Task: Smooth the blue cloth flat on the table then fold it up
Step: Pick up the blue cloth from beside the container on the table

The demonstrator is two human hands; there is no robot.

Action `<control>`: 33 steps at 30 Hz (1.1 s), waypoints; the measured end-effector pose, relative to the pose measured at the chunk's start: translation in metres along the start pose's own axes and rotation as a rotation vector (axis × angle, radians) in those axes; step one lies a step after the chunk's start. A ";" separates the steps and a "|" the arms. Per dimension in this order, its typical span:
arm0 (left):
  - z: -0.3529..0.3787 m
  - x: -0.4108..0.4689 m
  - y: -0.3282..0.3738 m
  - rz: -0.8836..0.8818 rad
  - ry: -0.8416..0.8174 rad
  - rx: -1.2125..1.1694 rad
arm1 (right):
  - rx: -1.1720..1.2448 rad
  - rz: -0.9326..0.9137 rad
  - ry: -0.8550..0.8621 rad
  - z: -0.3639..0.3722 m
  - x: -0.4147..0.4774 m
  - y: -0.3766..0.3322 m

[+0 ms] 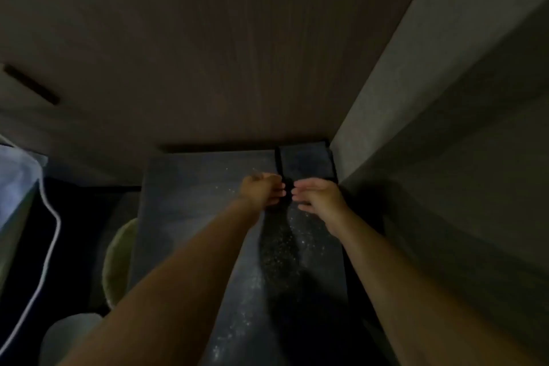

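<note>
The scene is very dim. The blue cloth (306, 162) lies as a small dark-edged rectangle at the far right corner of the speckled dark table (190, 187). A dark strip of its edge runs down between my two hands. My left hand (263, 190) sits just left of that strip with its fingers curled onto it. On the other side of the strip, at the cloth's near edge, my right hand (318, 200) points its fingers left toward the other hand. Whether the right fingers grip the cloth is hidden by the darkness.
A grey wall (416, 128) closes off the table's right side and a wood panel (237, 53) stands behind it. Left of the table are a pale round seat (118, 261), a white cable (50, 246) and light blue fabric (15, 175).
</note>
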State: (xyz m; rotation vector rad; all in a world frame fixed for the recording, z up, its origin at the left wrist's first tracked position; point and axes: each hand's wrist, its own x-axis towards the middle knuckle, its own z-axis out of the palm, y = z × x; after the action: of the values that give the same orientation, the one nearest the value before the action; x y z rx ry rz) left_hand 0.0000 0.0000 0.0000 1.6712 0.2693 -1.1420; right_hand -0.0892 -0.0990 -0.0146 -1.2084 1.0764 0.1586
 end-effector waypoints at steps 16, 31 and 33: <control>0.029 0.074 -0.003 0.139 0.262 0.308 | -0.959 -0.261 0.457 -0.003 0.073 -0.022; 0.027 0.073 -0.016 0.464 0.256 0.427 | -1.434 -0.662 0.255 -0.005 0.052 0.033; 0.025 0.072 -0.019 0.526 0.269 0.476 | -1.423 -0.668 0.263 -0.007 0.051 0.041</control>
State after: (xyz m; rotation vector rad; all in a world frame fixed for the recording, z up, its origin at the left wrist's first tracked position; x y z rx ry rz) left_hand 0.0117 -0.0374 -0.0681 2.1474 -0.2914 -0.6076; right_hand -0.0915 -0.1094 -0.0789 -2.8635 0.6205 0.2564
